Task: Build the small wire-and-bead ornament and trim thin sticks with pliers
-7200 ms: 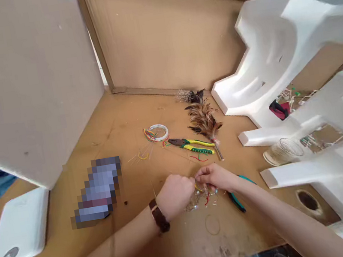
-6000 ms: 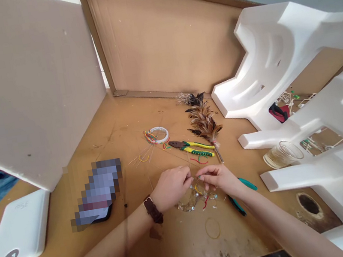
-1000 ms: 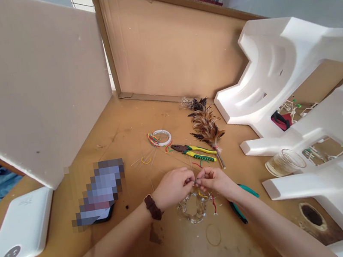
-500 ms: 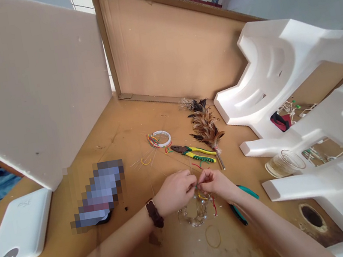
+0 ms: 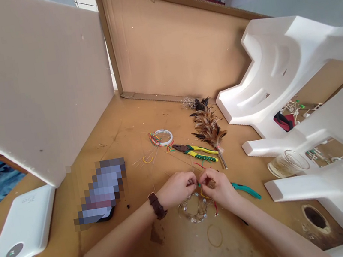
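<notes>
I see left hand (image 5: 177, 188) and right hand (image 5: 217, 186) pinching thin wire above beaded ring (image 5: 195, 207). Twisting step, I judge; next needs steady tension. Pliers (image 5: 196, 152) at 12 o'clock.

Two hands (image 5: 197, 187), two pliers (image 5: 196, 151), one feather bundle (image 5: 206, 125), one glass (image 5: 286, 163)

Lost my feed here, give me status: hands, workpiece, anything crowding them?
Left hand and right hand pinching thin wire. Beaded ring on table beneath. Teal pliers beside right wrist.
</notes>
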`<move>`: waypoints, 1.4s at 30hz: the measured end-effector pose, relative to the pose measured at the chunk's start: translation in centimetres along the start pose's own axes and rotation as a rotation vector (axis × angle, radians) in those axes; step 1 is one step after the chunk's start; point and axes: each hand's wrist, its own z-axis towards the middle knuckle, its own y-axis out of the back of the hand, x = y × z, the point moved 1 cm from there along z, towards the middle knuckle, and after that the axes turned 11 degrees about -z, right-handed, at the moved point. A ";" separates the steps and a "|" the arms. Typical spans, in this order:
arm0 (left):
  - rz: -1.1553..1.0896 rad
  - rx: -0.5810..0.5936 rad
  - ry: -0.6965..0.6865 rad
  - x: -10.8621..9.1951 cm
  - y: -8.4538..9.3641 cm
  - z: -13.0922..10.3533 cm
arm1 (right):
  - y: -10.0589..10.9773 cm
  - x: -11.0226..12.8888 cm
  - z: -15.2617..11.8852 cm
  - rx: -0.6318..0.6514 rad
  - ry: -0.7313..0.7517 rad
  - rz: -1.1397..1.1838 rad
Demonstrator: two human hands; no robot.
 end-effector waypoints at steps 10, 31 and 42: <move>-0.316 0.049 0.080 1.6 -0.3 0.4 | 0.1 0.0 -0.4 -0.071 0.320 -0.327; -0.233 -0.031 0.018 1.5 -0.3 0.4 | -0.3 -0.1 -0.7 -0.114 0.348 -0.328; -0.039 -0.104 -0.034 0.6 0.1 0.2 | -0.6 -0.4 -0.6 -0.143 0.294 -0.283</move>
